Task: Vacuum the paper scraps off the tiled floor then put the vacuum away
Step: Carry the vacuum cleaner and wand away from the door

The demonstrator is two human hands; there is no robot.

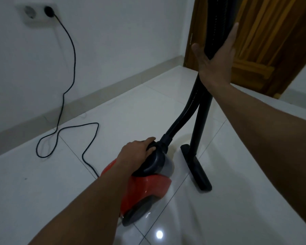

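The white tiled floor (42,191) fills the bottom. My red vacuum (148,188) sits low in the middle, my left hand (138,151) curled on its black handle (151,145). Upper right, my flat, wide right hand (217,62) leans on the black hose (180,117).

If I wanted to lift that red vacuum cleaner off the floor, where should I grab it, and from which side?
Grip the dark handle on top of the red vacuum body, coming down from above. It stands proud of the rounded, glossy shell, which probably offers little purchase, and fingers can curl round its front edge. The left hand grips it that way.
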